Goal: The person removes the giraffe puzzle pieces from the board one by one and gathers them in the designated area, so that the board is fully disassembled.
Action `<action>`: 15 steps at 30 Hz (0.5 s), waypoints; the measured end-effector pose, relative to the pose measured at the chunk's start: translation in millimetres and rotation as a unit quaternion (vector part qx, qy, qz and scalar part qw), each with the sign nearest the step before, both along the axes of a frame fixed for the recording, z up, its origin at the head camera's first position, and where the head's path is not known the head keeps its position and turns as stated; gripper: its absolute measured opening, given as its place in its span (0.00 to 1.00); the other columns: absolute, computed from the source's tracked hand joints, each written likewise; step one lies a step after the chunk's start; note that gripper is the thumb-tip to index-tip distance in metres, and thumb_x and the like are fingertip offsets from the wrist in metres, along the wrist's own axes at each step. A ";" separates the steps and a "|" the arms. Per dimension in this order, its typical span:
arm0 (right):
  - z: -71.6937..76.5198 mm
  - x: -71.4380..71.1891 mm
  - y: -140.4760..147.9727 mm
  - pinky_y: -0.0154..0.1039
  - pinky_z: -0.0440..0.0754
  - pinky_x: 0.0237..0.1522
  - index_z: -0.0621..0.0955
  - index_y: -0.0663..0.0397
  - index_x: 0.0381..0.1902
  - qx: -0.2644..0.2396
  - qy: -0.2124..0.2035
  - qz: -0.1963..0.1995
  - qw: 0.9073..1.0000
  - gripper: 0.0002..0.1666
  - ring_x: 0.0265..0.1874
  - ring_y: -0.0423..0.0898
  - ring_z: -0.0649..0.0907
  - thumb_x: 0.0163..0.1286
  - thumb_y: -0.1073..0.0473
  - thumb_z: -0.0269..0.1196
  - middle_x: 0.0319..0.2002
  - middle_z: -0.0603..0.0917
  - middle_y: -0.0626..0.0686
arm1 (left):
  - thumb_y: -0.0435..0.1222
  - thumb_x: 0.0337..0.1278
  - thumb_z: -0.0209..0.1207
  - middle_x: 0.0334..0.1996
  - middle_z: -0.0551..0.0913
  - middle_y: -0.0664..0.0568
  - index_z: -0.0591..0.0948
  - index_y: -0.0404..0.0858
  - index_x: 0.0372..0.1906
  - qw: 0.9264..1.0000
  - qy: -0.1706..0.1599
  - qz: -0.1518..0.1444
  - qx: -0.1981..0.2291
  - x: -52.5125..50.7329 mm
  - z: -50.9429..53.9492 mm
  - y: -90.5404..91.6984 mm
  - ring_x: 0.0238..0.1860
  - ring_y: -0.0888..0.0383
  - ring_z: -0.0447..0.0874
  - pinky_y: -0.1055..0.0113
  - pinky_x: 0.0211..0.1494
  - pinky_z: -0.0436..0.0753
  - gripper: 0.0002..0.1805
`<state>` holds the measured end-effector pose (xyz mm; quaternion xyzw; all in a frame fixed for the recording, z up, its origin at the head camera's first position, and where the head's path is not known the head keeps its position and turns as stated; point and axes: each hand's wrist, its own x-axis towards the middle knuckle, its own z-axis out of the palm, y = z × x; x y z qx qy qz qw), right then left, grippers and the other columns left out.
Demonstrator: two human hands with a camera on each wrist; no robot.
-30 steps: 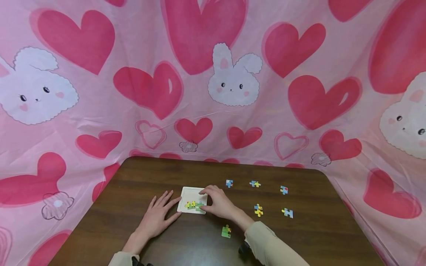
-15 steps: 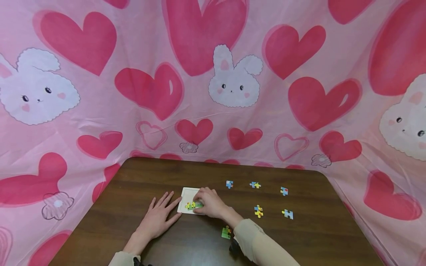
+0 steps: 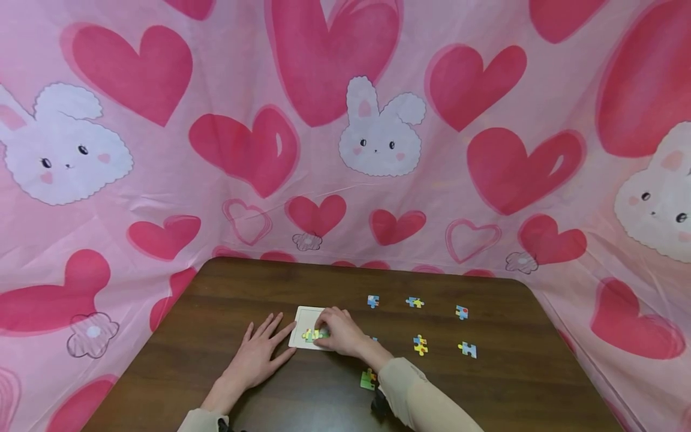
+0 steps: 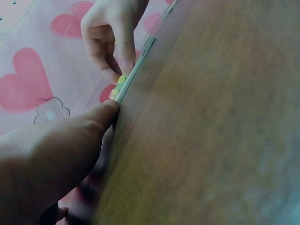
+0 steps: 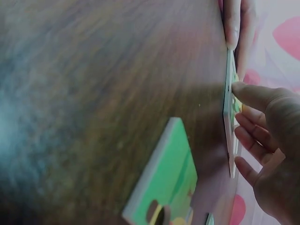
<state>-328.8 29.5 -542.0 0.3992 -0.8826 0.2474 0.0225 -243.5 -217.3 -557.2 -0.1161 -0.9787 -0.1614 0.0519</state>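
A small white puzzle tray (image 3: 306, 316) lies on the table with green and yellow jigsaw pieces (image 3: 310, 336) along its near side. My left hand (image 3: 255, 355) is spread flat on the table, its thumb and index fingertips touching the tray's left edge. Over the tray's right part, my right hand (image 3: 344, 333) pinches a green jigsaw piece (image 3: 324, 333) between thumb and fingers, down at the tray; the hand covers much of it. In the left wrist view, the right hand's fingertips meet the yellow-green pieces (image 4: 120, 85) just above the tray.
Several loose jigsaw pieces lie right of the tray, among them a blue one (image 3: 373, 301), a yellow one (image 3: 420, 345) and a blue-yellow one (image 3: 468, 349). A green piece (image 3: 368, 379) sits nearer, beside the right sleeve (image 3: 410, 384). Heart-patterned cloth (image 3: 248, 150) rises behind the brown table (image 3: 302, 396).
My right hand has moved slightly left over the tray and its thumb and fingers have drawn together on the green jigsaw piece. My left hand has stayed at the tray's edge.
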 end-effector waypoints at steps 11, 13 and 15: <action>-23.2 -13.2 1.8 0.44 0.76 0.51 0.90 0.49 0.46 -0.041 0.005 0.026 0.999 0.13 0.50 0.44 0.83 0.68 0.52 0.79 0.45 0.91 0.46 | 0.59 0.76 0.63 0.83 0.72 0.40 0.77 0.52 0.81 1.000 -0.008 0.002 0.008 1.3 -0.1 0.1 0.86 0.35 0.65 0.21 0.82 0.58 0.35; -15.9 -8.2 2.1 0.43 0.75 0.50 0.91 0.49 0.46 -0.030 0.010 0.019 0.999 0.13 0.49 0.43 0.83 0.68 0.51 0.79 0.45 0.90 0.45 | 0.59 0.76 0.63 0.83 0.72 0.40 0.77 0.51 0.81 1.000 -0.008 0.001 0.010 0.8 -0.7 -0.2 0.86 0.35 0.65 0.21 0.82 0.58 0.35; -7.5 -3.0 1.8 0.43 0.75 0.52 0.92 0.48 0.47 -0.014 0.007 0.008 1.000 0.12 0.50 0.43 0.83 0.69 0.51 0.78 0.45 0.90 0.45 | 0.59 0.76 0.62 0.83 0.71 0.40 0.76 0.52 0.81 1.000 -0.009 0.001 0.011 0.8 -1.0 -0.6 0.86 0.35 0.64 0.21 0.83 0.58 0.35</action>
